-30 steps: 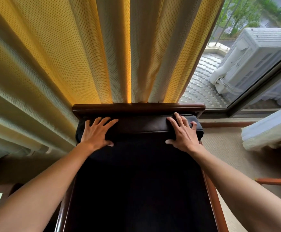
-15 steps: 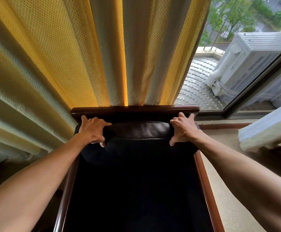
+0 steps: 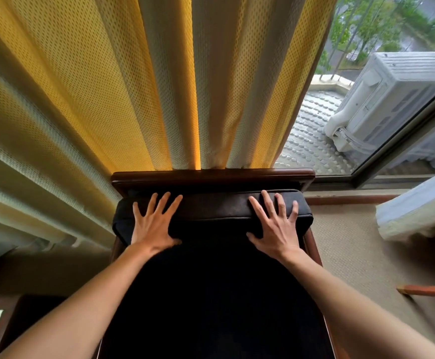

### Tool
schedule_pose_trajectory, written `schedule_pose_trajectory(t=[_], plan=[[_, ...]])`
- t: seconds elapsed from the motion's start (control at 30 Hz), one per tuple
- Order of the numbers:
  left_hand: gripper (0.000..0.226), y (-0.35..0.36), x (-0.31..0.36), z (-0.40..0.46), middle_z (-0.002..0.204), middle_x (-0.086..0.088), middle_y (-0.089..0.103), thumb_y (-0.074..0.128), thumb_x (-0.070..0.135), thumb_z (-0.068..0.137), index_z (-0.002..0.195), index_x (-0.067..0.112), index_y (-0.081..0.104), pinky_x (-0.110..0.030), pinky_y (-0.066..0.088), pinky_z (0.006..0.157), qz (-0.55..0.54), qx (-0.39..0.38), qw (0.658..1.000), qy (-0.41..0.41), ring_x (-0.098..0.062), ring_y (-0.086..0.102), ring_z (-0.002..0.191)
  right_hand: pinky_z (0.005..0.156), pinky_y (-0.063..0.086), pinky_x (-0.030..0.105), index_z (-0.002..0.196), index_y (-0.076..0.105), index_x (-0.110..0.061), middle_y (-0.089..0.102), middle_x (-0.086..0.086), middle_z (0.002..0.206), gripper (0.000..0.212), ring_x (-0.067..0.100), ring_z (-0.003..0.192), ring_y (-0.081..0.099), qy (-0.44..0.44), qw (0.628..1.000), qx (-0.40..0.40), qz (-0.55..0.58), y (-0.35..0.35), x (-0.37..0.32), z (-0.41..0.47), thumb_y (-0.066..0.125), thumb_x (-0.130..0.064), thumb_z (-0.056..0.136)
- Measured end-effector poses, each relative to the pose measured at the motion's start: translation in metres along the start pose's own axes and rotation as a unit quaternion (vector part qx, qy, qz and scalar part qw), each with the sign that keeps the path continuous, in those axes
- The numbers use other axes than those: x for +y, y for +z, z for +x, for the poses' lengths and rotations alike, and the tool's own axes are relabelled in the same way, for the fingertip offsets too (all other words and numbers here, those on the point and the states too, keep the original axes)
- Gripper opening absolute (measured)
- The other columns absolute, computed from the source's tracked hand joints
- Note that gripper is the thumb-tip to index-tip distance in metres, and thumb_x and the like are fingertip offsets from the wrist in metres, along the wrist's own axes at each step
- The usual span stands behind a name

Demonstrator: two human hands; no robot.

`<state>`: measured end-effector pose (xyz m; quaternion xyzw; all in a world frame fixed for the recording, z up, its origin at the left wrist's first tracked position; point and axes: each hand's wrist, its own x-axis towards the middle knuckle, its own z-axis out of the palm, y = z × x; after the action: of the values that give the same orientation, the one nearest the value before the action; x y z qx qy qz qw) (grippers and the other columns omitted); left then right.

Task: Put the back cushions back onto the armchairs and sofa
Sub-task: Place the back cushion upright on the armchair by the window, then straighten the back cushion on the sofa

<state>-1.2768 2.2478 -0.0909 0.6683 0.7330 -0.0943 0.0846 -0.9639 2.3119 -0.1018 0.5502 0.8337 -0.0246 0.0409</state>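
The dark back cushion stands against the armchair's wooden top rail, its upper edge just below the rail and its two ends bulging a little past the frame on either side. The left hand lies flat on the cushion's left part and the right hand on its right part, both with fingers straight and spread, pressing the face of the cushion and gripping nothing. Tight behind the rail hangs a yellow curtain, its folds touching the rail's back edge, so there is no free room behind the chair. To the right of the chair lies bare beige carpet, with a pale upholstered piece further right. Below the hands the black seat runs toward the camera between reddish wooden side rails. Through the window an outdoor unit stands on a balcony.
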Motion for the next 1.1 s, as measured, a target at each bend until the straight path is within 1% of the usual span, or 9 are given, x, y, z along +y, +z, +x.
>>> schedule_pose_trajectory(t=[0.1,0.2,0.43,0.57,0.67,0.8,0.9,1.0,1.1], plan=[[0.121,0.003,0.003,0.010,0.165,0.004,0.001,0.075,0.061,0.069,0.151,0.041,-0.012,-0.069,0.009,0.112,-0.014,0.020,1.000,-0.001,-0.029,0.000,0.151,0.111,-0.001,0.069,0.153,0.009,-0.038,0.006,0.002,0.165,0.096,0.036,0.150,0.005,-0.013,1.000,-0.021,0.012,-0.001,0.007,0.021,0.061,-0.065,0.077],[0.119,-0.001,0.003,0.019,0.165,0.006,0.002,0.076,0.058,0.070,0.152,0.041,-0.008,-0.069,0.008,0.112,-0.015,-0.004,1.000,0.000,-0.029,0.000,0.151,0.111,-0.006,0.068,0.153,0.001,-0.040,-0.004,-0.001,0.165,0.095,0.033,0.150,-0.006,-0.001,0.999,-0.042,0.018,-0.001,0.005,0.028,0.058,-0.064,0.081],[0.113,-0.009,0.002,0.012,0.165,0.003,-0.002,0.077,0.044,0.077,0.153,0.039,-0.006,-0.066,0.005,0.114,-0.048,-0.034,0.998,0.009,-0.028,-0.004,0.151,0.111,-0.008,0.071,0.153,-0.005,-0.038,-0.012,0.000,0.164,0.097,0.034,0.150,-0.013,0.007,0.997,-0.070,0.017,-0.010,0.000,0.017,0.058,-0.061,0.083],[0.095,-0.031,0.006,0.005,0.164,-0.001,0.008,0.071,0.042,0.084,0.155,0.033,0.009,-0.061,0.011,0.118,-0.068,-0.063,0.996,0.009,-0.025,0.004,0.151,0.105,-0.005,0.077,0.154,-0.008,-0.032,-0.014,0.007,0.164,0.105,0.039,0.149,-0.014,0.012,0.987,-0.162,-0.008,-0.031,-0.008,0.016,0.065,-0.050,0.080],[0.079,-0.062,0.010,-0.005,0.157,-0.003,0.031,0.067,0.050,0.085,0.151,0.027,0.030,-0.055,0.024,0.116,-0.092,-0.046,0.995,-0.008,-0.024,0.025,0.146,0.104,0.003,0.078,0.153,0.015,-0.023,0.002,0.012,0.163,0.092,0.039,0.149,-0.001,0.018,0.979,-0.202,0.013,-0.073,-0.025,0.021,0.067,-0.043,0.080],[0.058,-0.140,0.008,-0.022,0.134,-0.005,0.059,0.063,0.053,0.086,0.134,0.021,0.054,-0.048,0.044,0.102,-0.140,0.019,0.989,-0.032,-0.026,0.053,0.125,0.102,0.034,0.065,0.133,0.048,-0.020,0.043,0.009,0.139,0.057,0.032,0.129,0.039,0.002,0.989,-0.107,0.100,-0.162,-0.049,0.029,0.065,-0.031,0.080],[0.047,-0.213,0.000,-0.046,0.116,-0.001,0.068,0.062,0.053,0.087,0.121,0.021,0.061,-0.043,0.047,0.097,-0.175,0.072,0.981,-0.042,-0.023,0.060,0.113,0.090,0.051,0.050,0.121,0.062,-0.018,0.059,0.006,0.124,0.040,0.027,0.107,0.058,-0.023,0.989,-0.057,0.137,-0.241,-0.068,0.030,0.064,-0.025,0.081],[0.045,-0.280,-0.015,-0.087,0.114,0.000,0.068,0.061,0.054,0.088,0.118,0.021,0.063,-0.039,0.048,0.092,-0.186,0.122,0.974,-0.043,-0.022,0.061,0.108,0.090,0.053,0.044,0.122,0.064,-0.024,0.062,-0.001,0.119,0.040,0.026,0.103,0.062,-0.044,0.983,-0.016,0.177,-0.317,-0.092,0.016,0.069,-0.029,0.083],[0.046,-0.334,-0.037,-0.142,0.116,0.000,0.066,0.060,0.054,0.089,0.119,0.020,0.063,-0.037,0.048,0.091,-0.183,0.155,0.969,-0.054,-0.022,0.060,0.111,0.088,0.052,0.038,0.126,0.059,-0.022,0.052,-0.006,0.116,0.043,0.023,0.109,0.059,-0.094,0.979,0.028,0.179,-0.380,-0.125,-0.004,0.068,-0.030,0.085]])
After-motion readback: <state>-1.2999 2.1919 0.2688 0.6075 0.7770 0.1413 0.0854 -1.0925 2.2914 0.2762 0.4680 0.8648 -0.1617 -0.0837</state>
